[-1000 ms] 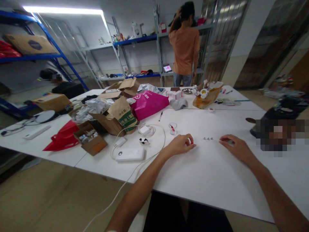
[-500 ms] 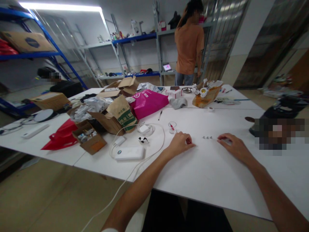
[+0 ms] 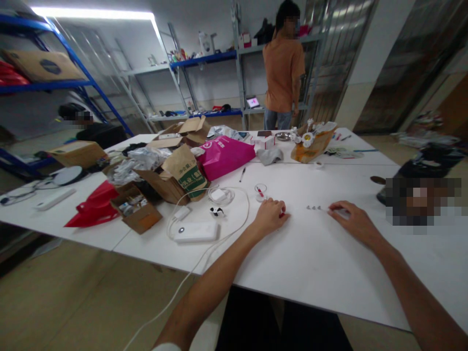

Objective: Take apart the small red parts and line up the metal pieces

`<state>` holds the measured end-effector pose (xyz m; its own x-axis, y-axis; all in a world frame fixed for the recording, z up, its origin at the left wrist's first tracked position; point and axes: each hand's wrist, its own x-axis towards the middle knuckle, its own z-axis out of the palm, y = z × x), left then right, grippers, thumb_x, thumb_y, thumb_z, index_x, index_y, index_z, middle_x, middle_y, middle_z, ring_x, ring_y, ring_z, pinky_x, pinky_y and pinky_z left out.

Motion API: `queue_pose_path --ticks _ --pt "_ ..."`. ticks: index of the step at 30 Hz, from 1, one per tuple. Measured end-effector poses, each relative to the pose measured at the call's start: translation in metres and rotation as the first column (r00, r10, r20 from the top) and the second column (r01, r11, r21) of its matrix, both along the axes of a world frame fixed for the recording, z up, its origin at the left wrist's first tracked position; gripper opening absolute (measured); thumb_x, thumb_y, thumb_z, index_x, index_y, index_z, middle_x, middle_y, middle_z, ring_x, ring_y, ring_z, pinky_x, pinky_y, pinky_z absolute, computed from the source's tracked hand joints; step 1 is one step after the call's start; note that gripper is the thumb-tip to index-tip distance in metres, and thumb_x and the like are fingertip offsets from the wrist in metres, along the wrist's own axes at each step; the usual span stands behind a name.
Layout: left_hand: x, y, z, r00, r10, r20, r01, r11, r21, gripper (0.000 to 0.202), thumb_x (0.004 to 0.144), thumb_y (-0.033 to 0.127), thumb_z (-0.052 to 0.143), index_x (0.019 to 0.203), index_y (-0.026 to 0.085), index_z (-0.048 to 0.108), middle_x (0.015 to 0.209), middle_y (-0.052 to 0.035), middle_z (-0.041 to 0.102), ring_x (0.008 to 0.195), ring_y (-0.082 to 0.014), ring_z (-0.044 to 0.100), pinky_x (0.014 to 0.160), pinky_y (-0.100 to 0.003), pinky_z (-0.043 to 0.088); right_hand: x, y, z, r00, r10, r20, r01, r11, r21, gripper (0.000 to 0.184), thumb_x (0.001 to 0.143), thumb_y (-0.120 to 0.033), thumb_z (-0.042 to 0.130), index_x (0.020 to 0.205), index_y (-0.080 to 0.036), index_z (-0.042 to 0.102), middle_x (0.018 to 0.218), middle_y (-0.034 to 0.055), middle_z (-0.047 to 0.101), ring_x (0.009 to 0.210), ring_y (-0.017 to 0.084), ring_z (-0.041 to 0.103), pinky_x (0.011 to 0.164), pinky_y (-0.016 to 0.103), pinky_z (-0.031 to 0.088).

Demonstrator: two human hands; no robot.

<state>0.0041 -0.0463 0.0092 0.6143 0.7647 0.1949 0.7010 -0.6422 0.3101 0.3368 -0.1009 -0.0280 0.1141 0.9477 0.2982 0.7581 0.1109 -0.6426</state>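
My left hand [image 3: 269,216] rests on the white table [image 3: 314,253] with its fingers curled around a small red thing [image 3: 282,214] that I cannot name. My right hand [image 3: 351,222] lies further right, fingers bent over something small and pale on the tabletop. Between the two hands sits a short row of tiny grey pieces [image 3: 313,208]. Just beyond my left hand stands a small clear round dish [image 3: 261,191] with a red item in it.
A white power bank [image 3: 196,232] with a cable [image 3: 234,214], brown paper bags [image 3: 185,171], a pink bag [image 3: 224,155], a red bag [image 3: 94,204] and cardboard boxes [image 3: 137,209] crowd the left. A person in an orange shirt [image 3: 283,63] stands at the shelves behind.
My left hand has slid slightly left and back with the red thing. The right hand has barely moved. The person at the shelves has lowered an arm and turned.
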Motion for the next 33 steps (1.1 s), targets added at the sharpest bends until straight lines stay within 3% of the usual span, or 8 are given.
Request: queue_pose_path --ticks 5,9,13,17,19,23,27,33 --pt "-0.001 0.001 -0.002 1.0 -0.004 0.021 0.004 1.0 0.011 0.02 0.1 0.036 0.071 0.109 0.019 0.069 0.108 -0.0102 0.075 0.106 -0.0278 0.067 0.097 -0.042 0.05 0.0 0.0 0.0 0.998 -0.05 -0.027 0.052 0.997 0.055 0.048 0.086 -0.07 0.065 0.1 -0.025 0.074 0.11 0.0076 0.077 0.101 0.026 0.071 0.1 0.045 0.054" --pt "-0.004 0.004 0.003 0.977 0.017 0.211 -0.017 1.0 -0.001 0.019 0.101 0.036 0.071 0.111 0.021 0.069 0.101 -0.006 0.074 0.098 -0.0231 0.068 0.089 -0.036 0.051 0.001 0.001 0.004 0.985 -0.143 -0.098 0.157 0.975 0.156 0.05 0.087 -0.072 0.065 0.101 -0.025 0.075 0.106 0.0065 0.077 0.095 0.023 0.07 0.094 0.041 0.055" --pt "-0.014 0.014 0.017 0.847 0.074 0.526 -0.104 0.994 0.027 0.018 0.106 0.039 0.064 0.108 0.021 0.068 0.091 -0.0013 0.072 0.082 -0.0166 0.064 0.08 -0.03 0.049 0.003 0.001 0.01 0.921 -0.248 -0.301 0.314 0.928 0.198 0.052 0.086 -0.072 0.07 0.102 -0.023 0.073 0.102 0.0068 0.077 0.091 0.022 0.071 0.097 0.043 0.057" --pt "-0.028 0.027 0.029 0.707 0.161 0.688 -0.243 0.97 0.023 0.013 0.105 0.033 0.063 0.103 0.021 0.068 0.086 -0.0008 0.07 0.078 -0.0161 0.061 0.079 -0.03 0.049 0.002 0.002 0.013 0.819 -0.217 -0.532 0.383 0.896 0.224 0.05 0.083 -0.069 0.078 0.1 -0.022 0.073 0.101 0.0108 0.076 0.096 0.025 0.073 0.102 0.048 0.058" --pt "-0.034 0.032 0.029 0.711 0.188 0.677 -0.31 0.949 0.062 0.007 0.103 0.027 0.066 0.1 0.021 0.07 0.097 -0.004 0.073 0.092 -0.019 0.064 0.091 -0.034 0.05 0.002 0.003 0.013 0.789 -0.197 -0.582 0.39 0.892 0.227 0.049 0.081 -0.068 0.081 0.099 -0.023 0.072 0.098 0.0099 0.076 0.095 0.025 0.072 0.102 0.049 0.058" --pt "-0.041 0.04 0.021 0.801 0.254 0.542 -0.372 0.921 0.116 0.008 0.099 0.026 0.072 0.104 0.022 0.077 0.116 -0.009 0.071 0.116 -0.0256 0.063 0.111 -0.044 0.044 0.002 0.005 0.011 0.786 -0.194 -0.587 0.375 0.905 0.202 0.051 0.08 -0.068 0.082 0.099 -0.021 0.073 0.096 0.0089 0.076 0.092 0.023 0.072 0.102 0.046 0.058" --pt "-0.042 0.044 0.012 0.843 0.287 0.455 -0.356 0.932 0.072 0.011 0.099 0.029 0.073 0.103 0.022 0.081 0.114 -0.0092 0.071 0.113 -0.0255 0.064 0.11 -0.044 0.044 0.003 0.005 0.009 0.785 -0.187 -0.591 0.354 0.918 0.179 0.051 0.079 -0.068 0.083 0.099 -0.021 0.074 0.096 0.008 0.076 0.092 0.022 0.071 0.1 0.043 0.058" --pt "-0.044 0.046 0.011 0.87 0.283 0.404 -0.353 0.929 0.111 0.011 0.098 0.023 0.07 0.097 0.021 0.081 0.111 -0.0097 0.071 0.112 -0.0268 0.062 0.107 -0.044 0.046 0.002 0.005 0.011 0.801 -0.2 -0.564 0.353 0.919 0.177 0.053 0.078 -0.07 0.082 0.098 -0.021 0.074 0.094 0.0077 0.076 0.089 0.022 0.071 0.095 0.042 0.058"
